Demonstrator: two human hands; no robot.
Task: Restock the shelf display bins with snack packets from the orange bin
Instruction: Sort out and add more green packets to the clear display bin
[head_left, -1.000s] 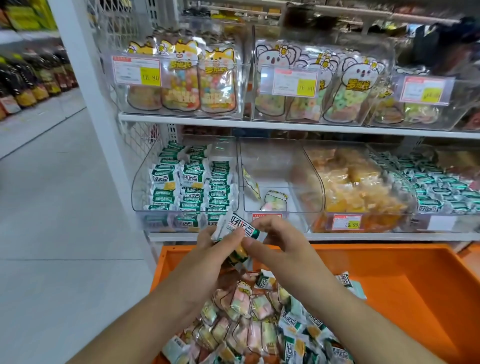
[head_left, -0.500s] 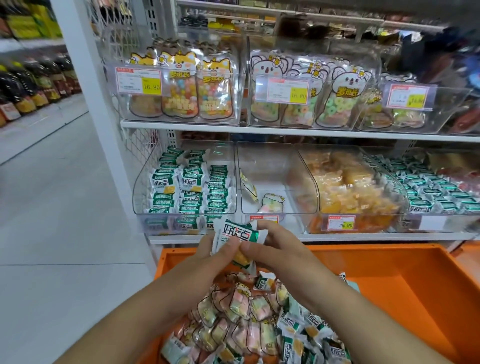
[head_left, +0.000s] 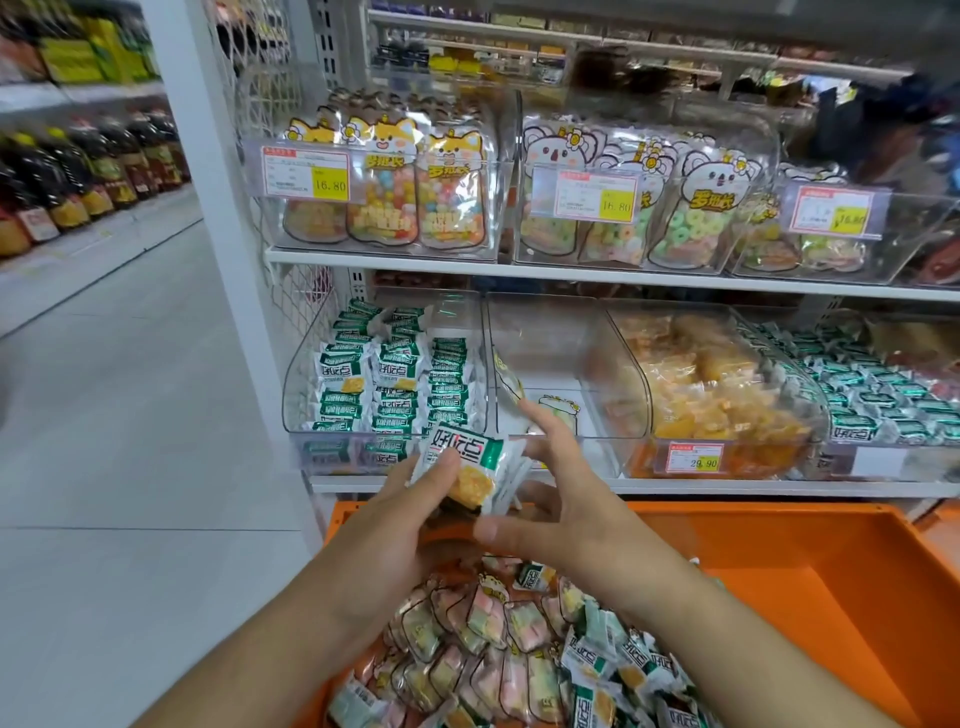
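My left hand (head_left: 402, 525) grips a small stack of green-and-white snack packets (head_left: 467, 465), thumb across the top one. My right hand (head_left: 558, 493) is beside the stack with fingers spread and nearly straight, fingertips at the packets' right edge. Both hands hover over the back left of the orange bin (head_left: 810, 582), which holds a heap of mixed packets (head_left: 519, 649). Just beyond the hands, on the lower shelf, stands a clear display bin (head_left: 301, 374) stacked with the same green-and-white packets. The clear bin to its right (head_left: 561, 343) holds only a few packets.
Further right on the lower shelf are a bin of yellow snacks (head_left: 727, 405) and a bin of green packets (head_left: 883, 395). The upper shelf (head_left: 395, 257) carries clear bins of candy bags with price tags. A tiled aisle (head_left: 130, 415) opens to the left, with bottles (head_left: 78, 171) beyond.
The packets rose slightly toward the left display bin. My right hand let go of the stack and spread its fingers; the left hand keeps its hold.
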